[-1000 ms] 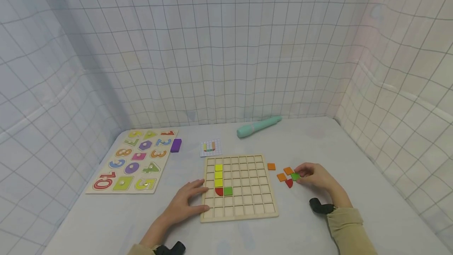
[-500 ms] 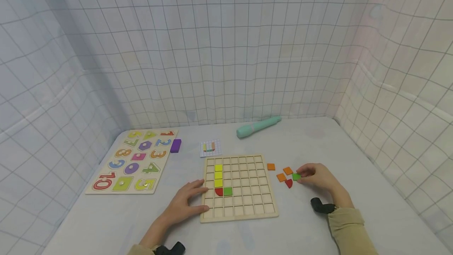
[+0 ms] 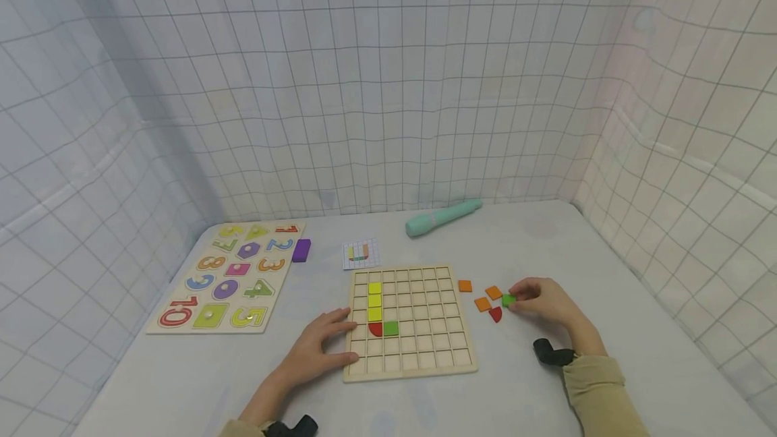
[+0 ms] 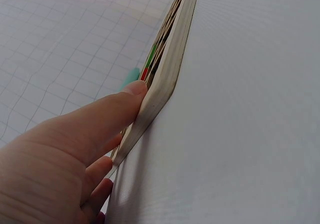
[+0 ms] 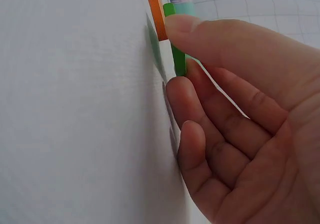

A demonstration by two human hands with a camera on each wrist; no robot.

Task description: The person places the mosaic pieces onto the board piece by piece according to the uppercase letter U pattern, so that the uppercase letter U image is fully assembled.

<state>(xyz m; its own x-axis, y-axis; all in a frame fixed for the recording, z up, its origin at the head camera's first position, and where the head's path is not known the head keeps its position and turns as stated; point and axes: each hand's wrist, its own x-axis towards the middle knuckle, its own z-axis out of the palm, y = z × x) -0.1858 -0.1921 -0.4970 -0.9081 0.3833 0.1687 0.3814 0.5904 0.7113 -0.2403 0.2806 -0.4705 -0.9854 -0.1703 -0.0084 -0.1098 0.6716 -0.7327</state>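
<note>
In the head view, my right hand (image 3: pixel 542 301) pinches a green square tile (image 3: pixel 508 300) between thumb and fingers, right of the wooden grid board (image 3: pixel 427 375). The right wrist view shows the green tile (image 5: pixel 178 59) on edge, with a shadow on the table beside it. My left hand (image 3: pixel 317 344) rests at the board's left edge, fingers spread. Its thumb tip touches the board's rim (image 4: pixel 167 74) in the left wrist view. Three yellow squares (image 3: pixel 375 301) stand in a column on the grid. Below them lie a red quarter-round tile (image 3: pixel 376 329) and a green square (image 3: pixel 391 328).
Orange squares (image 3: pixel 482 304) and another red quarter-round tile (image 3: pixel 496 314) lie between board and right hand. Behind the board are a pattern card (image 3: pixel 361 254) and a teal stick-like object (image 3: pixel 443 217). A number puzzle (image 3: pixel 227 278) and purple block (image 3: pixel 301 250) are at left.
My right hand has drawn the green tile slightly right, away from the orange and red tiles, and the tile now appears a little higher. The left hand stays in place.
</note>
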